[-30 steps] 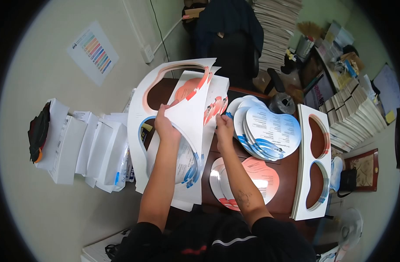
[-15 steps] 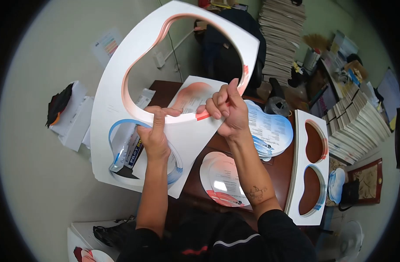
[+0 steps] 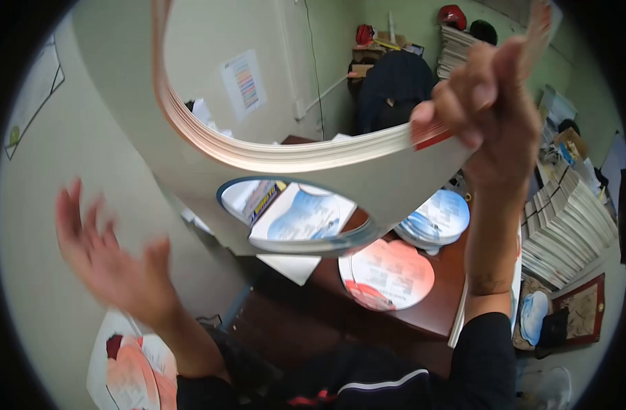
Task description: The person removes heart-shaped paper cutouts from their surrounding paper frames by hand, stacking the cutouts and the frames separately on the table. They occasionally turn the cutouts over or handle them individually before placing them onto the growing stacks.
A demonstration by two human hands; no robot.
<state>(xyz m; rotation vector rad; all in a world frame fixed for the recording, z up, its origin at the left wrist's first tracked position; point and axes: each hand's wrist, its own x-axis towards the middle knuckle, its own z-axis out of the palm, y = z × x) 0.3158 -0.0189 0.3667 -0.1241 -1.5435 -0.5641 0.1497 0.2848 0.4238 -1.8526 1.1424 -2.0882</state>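
Observation:
My right hand (image 3: 494, 113) is raised at the upper right, fingers wrapped around the edge of a thick stack of die-cut card sheets (image 3: 408, 181). The stack is tilted up, with one large red-edged opening and a smaller blue-edged opening below it. Off to the left, my left hand (image 3: 115, 260) is blurred, its fingers spread and holding nothing. Beneath the stack on the table are a pile of red-printed cut-outs (image 3: 395, 273) and a pile of blue-printed cut-outs (image 3: 439, 217). Through the smaller opening, a blue-printed sheet (image 3: 309, 215) shows.
The brown table (image 3: 429, 318) reaches toward the right. A dark-draped chair (image 3: 395, 85) stands behind it. Tall bundles of paper (image 3: 562, 229) are stacked at the right. More red-printed pieces (image 3: 132, 376) lie at the lower left, near the wall.
My left hand has let go of the card stack and swung out left, opening. My right hand has lifted the stack up and tilted it. The camera view has shifted too.

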